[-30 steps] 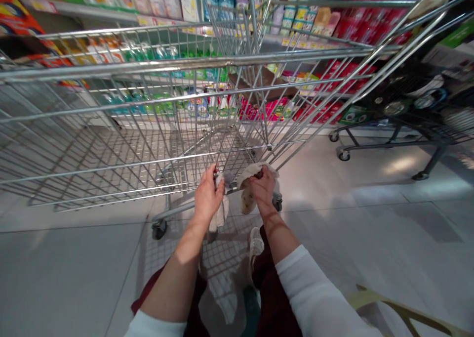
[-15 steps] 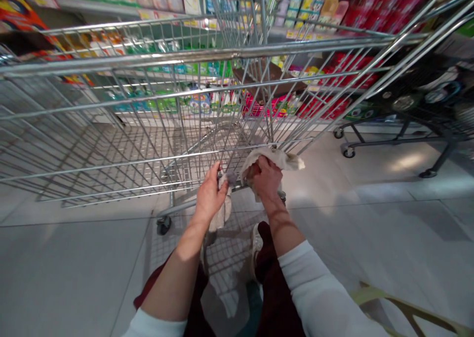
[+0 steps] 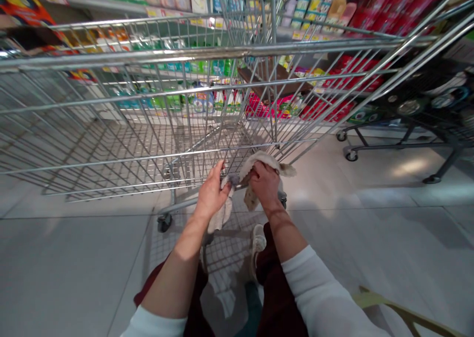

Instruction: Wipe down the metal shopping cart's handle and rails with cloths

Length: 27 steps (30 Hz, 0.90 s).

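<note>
A metal shopping cart [image 3: 159,56] stands across the view in front of me. My left hand [image 3: 211,191] is closed on a pale cloth [image 3: 221,217] beside the cart's lower frame; the cloth hangs below the palm and has a grey patch near the thumb. Just to the right, my right hand [image 3: 265,183] grips a bunched off-white rag [image 3: 261,156] against the low end of the cart. Folds of this rag stick out above and beneath the fingers. Whether the two cloths are joined, I cannot tell. The fingertips of both hands are partly hidden.
Shelves of bottles [image 3: 203,100] and red packs [image 3: 381,16] run behind the cart. A dark wheeled cart [image 3: 400,144] stands at the right. One caster [image 3: 164,222] lies left of my feet. A yellowish curved piece [image 3: 385,305] shows at the lower right.
The right hand's rag has shifted, with a spotted fold now hanging lower under the hand and its right end drawn in. Left hand has barely moved. The view has shifted slightly.
</note>
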Each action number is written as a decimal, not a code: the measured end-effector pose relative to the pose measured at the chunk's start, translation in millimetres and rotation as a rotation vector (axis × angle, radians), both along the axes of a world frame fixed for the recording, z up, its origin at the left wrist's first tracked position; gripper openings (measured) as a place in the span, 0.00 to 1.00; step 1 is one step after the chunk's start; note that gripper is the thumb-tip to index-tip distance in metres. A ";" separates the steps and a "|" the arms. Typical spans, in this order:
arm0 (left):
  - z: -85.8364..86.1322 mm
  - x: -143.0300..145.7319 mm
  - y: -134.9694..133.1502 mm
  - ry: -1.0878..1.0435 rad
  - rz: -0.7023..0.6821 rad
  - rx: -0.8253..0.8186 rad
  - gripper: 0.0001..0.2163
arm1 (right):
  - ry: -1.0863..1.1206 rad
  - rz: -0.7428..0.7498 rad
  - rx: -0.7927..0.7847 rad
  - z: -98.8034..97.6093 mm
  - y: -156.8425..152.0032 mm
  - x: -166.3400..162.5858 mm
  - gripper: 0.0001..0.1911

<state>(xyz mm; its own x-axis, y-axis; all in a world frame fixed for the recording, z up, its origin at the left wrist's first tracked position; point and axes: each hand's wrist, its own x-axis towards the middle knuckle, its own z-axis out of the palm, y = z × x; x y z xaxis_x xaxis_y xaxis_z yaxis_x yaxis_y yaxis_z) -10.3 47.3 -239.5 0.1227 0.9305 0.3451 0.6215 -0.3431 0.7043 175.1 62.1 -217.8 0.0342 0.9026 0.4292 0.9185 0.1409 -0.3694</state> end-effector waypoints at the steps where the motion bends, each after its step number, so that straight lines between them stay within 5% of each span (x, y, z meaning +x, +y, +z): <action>1: 0.5 -0.4 -0.2 0.003 -0.008 -0.007 0.34 | 0.019 -0.004 0.080 3.3 0.5 1.0 0.15; 6: 3.6 -5.3 -2.4 0.022 -0.077 -0.038 0.38 | 0.035 0.085 0.203 4.4 6.8 -0.7 0.16; 17: 5.7 -11.0 -2.7 0.017 -0.157 -0.137 0.42 | -0.231 0.243 -0.169 -24.3 3.6 -24.6 0.22; 21: 7.8 -9.4 -3.4 0.008 -0.146 -0.156 0.42 | -0.161 0.218 -0.201 -11.2 3.8 -20.9 0.21; 27: 7.8 -9.5 -4.9 -0.025 -0.164 -0.141 0.42 | 0.056 0.043 -0.009 20.5 -1.9 -9.7 0.20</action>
<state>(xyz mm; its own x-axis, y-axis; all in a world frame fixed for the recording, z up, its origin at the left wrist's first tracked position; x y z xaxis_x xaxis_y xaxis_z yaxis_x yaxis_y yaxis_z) -19.8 42.3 -231.8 0.2693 0.9381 0.2177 0.5469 -0.3350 0.7672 165.3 60.2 -197.3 0.0191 0.9074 0.4198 0.8895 0.1764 -0.4216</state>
